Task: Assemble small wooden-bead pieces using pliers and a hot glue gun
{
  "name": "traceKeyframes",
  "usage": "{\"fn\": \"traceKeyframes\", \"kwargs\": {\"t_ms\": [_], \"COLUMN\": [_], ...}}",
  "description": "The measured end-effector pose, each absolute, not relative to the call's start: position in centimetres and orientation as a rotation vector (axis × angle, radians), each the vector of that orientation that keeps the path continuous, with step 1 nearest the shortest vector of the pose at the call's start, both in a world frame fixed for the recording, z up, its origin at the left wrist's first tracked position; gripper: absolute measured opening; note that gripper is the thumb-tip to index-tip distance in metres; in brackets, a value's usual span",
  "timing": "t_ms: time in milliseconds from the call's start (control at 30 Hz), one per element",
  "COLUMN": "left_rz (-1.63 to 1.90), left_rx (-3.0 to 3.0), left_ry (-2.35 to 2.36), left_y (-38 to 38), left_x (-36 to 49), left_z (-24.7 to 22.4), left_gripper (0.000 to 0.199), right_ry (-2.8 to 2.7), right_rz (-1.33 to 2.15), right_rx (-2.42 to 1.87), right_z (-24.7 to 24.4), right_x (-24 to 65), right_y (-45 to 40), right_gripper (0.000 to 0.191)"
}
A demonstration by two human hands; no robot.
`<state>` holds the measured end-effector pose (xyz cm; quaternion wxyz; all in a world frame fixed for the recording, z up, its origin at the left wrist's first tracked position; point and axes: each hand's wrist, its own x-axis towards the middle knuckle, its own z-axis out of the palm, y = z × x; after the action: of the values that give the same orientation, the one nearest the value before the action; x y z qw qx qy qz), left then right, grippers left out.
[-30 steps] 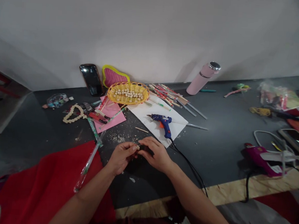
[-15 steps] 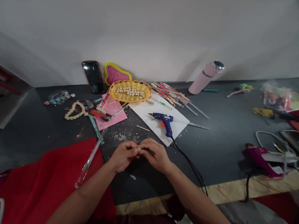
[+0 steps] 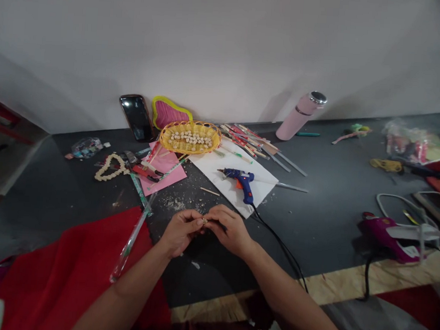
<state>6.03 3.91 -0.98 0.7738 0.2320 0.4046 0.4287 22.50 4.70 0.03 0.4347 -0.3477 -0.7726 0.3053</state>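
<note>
My left hand (image 3: 181, 231) and my right hand (image 3: 230, 229) meet over the front of the dark table. A small pale, wood-coloured piece (image 3: 204, 221) is pinched between the fingertips of both; its exact shape is too small to make out. Just beyond lie pale crumbs (image 3: 176, 201) and one short thin stick (image 3: 209, 191). A blue hot glue gun (image 3: 243, 180) rests on a white sheet (image 3: 219, 174) past my right hand. Behind it, a yellow woven basket (image 3: 164, 143) holds many small pale pieces (image 3: 191, 139).
A heart-shaped frame of pale pieces (image 3: 105, 175) and red-handled pliers (image 3: 147, 171) lie left, by pink paper (image 3: 170, 176). Bundled sticks (image 3: 246, 139), a pink bottle (image 3: 296, 119) and a propped phone (image 3: 136, 116) stand behind. The glue gun's cord (image 3: 278, 239) crosses right; red cloth (image 3: 81, 261) covers front left.
My hands keep nearly the same pose around the small piece. The view has shifted slightly, so the table things appear a little lower.
</note>
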Motion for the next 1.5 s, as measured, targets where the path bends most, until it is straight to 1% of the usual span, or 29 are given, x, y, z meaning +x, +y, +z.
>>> {"fn": "traceKeyframes", "kwargs": {"t_ms": [200, 367, 433, 567, 700, 867, 1267, 1433, 1500], "left_rz": [0.924, 0.899, 0.897, 0.886, 0.929, 0.935, 0.884, 0.909, 0.909], "left_rx": [0.476, 0.422, 0.440, 0.497, 0.514, 0.548, 0.586, 0.506, 0.499], "left_ry": [0.845, 0.784, 0.787, 0.816, 0.900, 0.926, 0.897, 0.864, 0.862], "left_y": [3.8, 3.9, 3.9, 3.8, 3.7, 3.8, 3.9, 3.9, 3.9], "left_x": [6.1, 6.1, 6.1, 6.1, 6.3, 6.3, 6.0, 5.9, 5.9], "left_z": [-0.9, -0.6, -0.7, -0.9, -0.7, -0.3, -0.9, -1.0, -1.0], "left_gripper": [0.017, 0.017, 0.018, 0.018, 0.016, 0.021, 0.020, 0.018, 0.017], "right_ry": [-1.911, -1.854, -1.840, -1.857, -1.945, -1.995, -2.006, -1.985, -1.961], "right_rz": [0.826, 0.920, 0.922, 0.882, 0.747, 0.624, 0.575, 0.640, 0.646], "right_rx": [-0.877, -0.877, -0.869, -0.872, -0.879, -0.919, -0.894, -0.887, -0.884], "right_z": [-0.1, 0.0, 0.1, 0.2, 0.2, -0.4, -0.9, -0.8, -0.8], "right_x": [22.6, 22.8, 22.7, 22.7, 22.8, 23.0, 23.1, 23.0, 22.9], "right_y": [4.6, 4.6, 4.6, 4.6, 4.6, 4.8, 4.9, 4.9, 4.9], "right_gripper": [0.012, 0.021, 0.020, 0.017, 0.017, 0.016, 0.018, 0.024, 0.022]}}
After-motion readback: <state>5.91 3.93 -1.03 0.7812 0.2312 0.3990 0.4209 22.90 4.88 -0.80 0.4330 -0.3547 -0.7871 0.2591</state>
